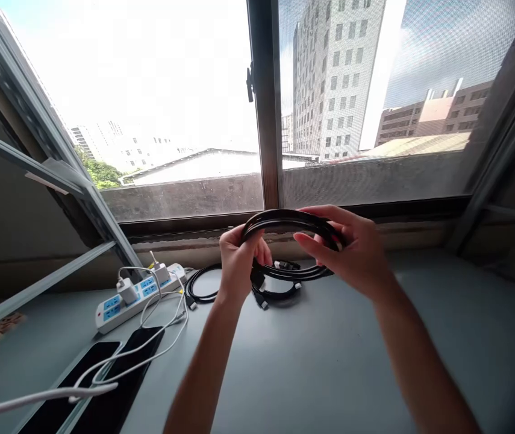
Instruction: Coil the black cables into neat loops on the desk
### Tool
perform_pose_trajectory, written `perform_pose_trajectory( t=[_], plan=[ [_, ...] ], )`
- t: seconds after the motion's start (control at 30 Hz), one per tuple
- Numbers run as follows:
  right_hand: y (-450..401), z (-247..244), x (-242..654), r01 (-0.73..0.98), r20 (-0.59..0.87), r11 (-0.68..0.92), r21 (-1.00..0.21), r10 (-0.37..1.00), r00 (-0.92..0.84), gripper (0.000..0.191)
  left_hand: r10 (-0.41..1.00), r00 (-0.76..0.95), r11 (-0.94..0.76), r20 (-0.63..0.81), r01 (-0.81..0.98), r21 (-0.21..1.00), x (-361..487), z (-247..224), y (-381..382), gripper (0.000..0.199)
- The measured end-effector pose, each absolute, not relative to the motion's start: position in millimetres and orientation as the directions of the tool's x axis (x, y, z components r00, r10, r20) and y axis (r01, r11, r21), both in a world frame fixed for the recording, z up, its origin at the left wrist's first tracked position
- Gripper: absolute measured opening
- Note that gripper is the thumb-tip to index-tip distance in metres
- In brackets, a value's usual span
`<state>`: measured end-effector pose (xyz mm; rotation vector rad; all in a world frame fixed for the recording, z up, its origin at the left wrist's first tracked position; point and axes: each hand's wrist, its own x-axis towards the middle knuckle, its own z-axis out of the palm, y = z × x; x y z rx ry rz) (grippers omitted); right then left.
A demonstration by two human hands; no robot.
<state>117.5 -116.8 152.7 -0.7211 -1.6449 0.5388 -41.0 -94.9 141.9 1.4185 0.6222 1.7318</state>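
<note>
A coiled black cable [284,218] is held up above the desk between my two hands. My left hand [239,256] grips the coil's left side, with the thumb on the near face and fingers behind. Around the right side of the loop, my right hand [345,244] is closed, its thumb across the front. A black connector [258,278] hangs by the left fingers. Behind and below, another coiled black cable [279,295] with metal-tipped plugs lies on the desk, partly hidden by the held coil. A further black cable coil [200,283] rests left of my left wrist.
A white power strip [149,295] with blue sockets and two plugged-in chargers stands at the left. White charging cables [137,355] run over two dark phone-like slabs [117,386]. The grey desk [311,374] meets a window ledge at the back. A metal frame [99,211] rises at the left.
</note>
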Motion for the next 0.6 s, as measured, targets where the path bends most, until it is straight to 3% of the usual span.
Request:
perform_pose_trajectory(
  t=[0.1,0.2,0.33,0.43,0.6],
  plan=[
    [-103.1,145.6,112.3,0.306,0.731,0.698,-0.647,0.682,-0.01,0.015,0.859,-0.188,-0.511,0.477,-0.391,0.766,-39.6,146.7,-99.5,0.054],
    [-97.7,141.5,110.3,0.467,0.743,0.664,-0.583,0.669,-0.025,0.022,0.876,-0.257,-0.482,0.408,-0.481,0.732,-36.6,149.5,-103.6,0.058],
    [-103.6,140.0,111.8,0.608,0.575,0.518,-0.601,0.809,-0.121,0.03,0.816,-0.354,-0.577,0.457,-0.458,0.676,-31.6,148.2,-108.3,0.056],
    [-108.7,139.9,113.6,0.572,0.552,0.52,-0.634,0.823,-0.136,0.024,0.794,-0.368,-0.608,0.484,-0.451,0.654,-29.9,148.0,-112.5,0.057],
    [-113.7,143.8,114.6,0.519,0.703,0.636,-0.571,0.706,-0.092,0.018,0.819,-0.344,-0.574,0.46,-0.484,0.66,-30.3,151.1,-117.5,0.057]
  ],
)
